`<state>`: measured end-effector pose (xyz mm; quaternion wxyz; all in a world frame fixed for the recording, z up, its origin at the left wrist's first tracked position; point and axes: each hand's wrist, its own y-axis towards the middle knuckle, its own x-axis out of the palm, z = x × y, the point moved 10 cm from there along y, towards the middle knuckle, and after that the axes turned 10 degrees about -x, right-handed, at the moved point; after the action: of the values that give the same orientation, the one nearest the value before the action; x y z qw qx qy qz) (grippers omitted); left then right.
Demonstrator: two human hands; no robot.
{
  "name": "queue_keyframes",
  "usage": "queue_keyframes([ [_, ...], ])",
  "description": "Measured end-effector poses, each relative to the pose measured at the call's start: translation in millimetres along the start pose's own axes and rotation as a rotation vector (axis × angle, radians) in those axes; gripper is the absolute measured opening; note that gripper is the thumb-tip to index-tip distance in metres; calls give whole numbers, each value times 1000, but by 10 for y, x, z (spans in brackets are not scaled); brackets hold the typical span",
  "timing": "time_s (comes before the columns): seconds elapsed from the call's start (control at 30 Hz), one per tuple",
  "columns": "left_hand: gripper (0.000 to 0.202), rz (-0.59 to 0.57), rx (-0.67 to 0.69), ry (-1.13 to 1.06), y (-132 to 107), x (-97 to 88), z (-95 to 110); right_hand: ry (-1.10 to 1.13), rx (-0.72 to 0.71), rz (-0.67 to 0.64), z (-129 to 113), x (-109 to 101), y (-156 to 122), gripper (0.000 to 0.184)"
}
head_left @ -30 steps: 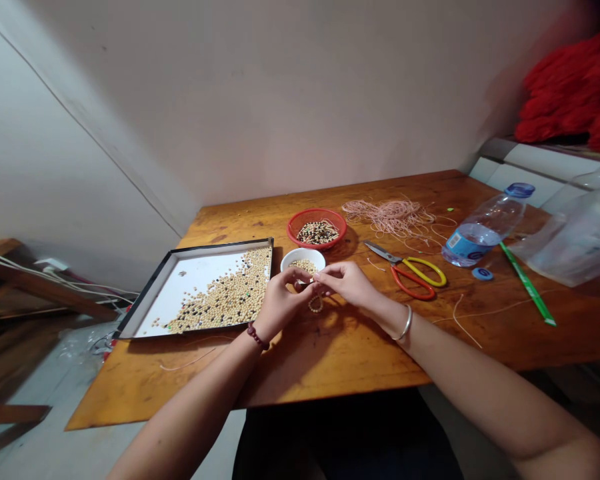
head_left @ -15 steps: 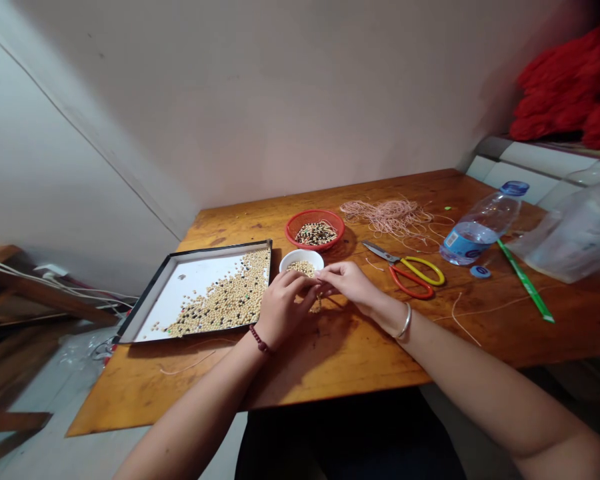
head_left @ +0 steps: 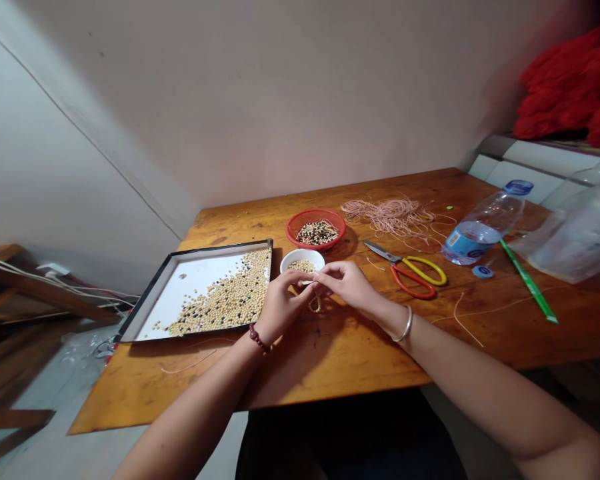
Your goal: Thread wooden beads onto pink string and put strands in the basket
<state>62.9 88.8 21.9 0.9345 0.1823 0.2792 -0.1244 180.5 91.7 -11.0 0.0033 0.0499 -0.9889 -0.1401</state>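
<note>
My left hand [head_left: 283, 297] and my right hand [head_left: 350, 283] meet fingertip to fingertip at the near rim of a small white bowl [head_left: 303, 254] of pale beads. A looped strand of pale beads [head_left: 315, 305] hangs beneath the right fingers, which pinch its upper part. The left thumb and forefinger are pressed together close to it; whatever lies between them is too small to make out. Left of the hands lies a shallow black-edged tray [head_left: 165, 287] with pale beads and scattered dark ones. A red basket [head_left: 293, 237] behind the bowl contains strung beads.
Scissors [head_left: 405, 268] with red and yellow handles lie right of the hands. Behind them is a tangle of pink cord [head_left: 387, 217]. A water bottle [head_left: 480, 230], a blue cap [head_left: 483, 271], a green strip [head_left: 529, 283] and a plastic bag [head_left: 575, 233] occupy the right side.
The left fingers have shifted and straightened slightly at the right fingertips. The bead loop now hangs more plainly in sight below the hands.
</note>
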Motion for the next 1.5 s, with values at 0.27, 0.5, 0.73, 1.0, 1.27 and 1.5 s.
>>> queue_keyframes([
  [0.27, 12, 34, 117, 102, -46, -38, 174, -83, -51, 4, -11, -31, 13, 25],
  [0.5, 17, -26, 101, 80, -58, 7, 189, -190, -107, -5, -99, -34, -9, 22],
  [0.73, 18, -111, 43, 17, -47, 79, 135, -322, -210, -54, -212, 18, -27, 20],
  [1.0, 17, -32, 18, 16, -81, 85, 70, -174, -127, -64, -129, 21, -1, 25],
  [1.27, 18, 37, 56, -10, -120, 14, 93, -33, -66, -53, -87, 26, 27, 29],
  [1.5, 20, 62, 4, -36, -91, -21, 101, 51, -9, -30, -9, 28, 58, 27],
])
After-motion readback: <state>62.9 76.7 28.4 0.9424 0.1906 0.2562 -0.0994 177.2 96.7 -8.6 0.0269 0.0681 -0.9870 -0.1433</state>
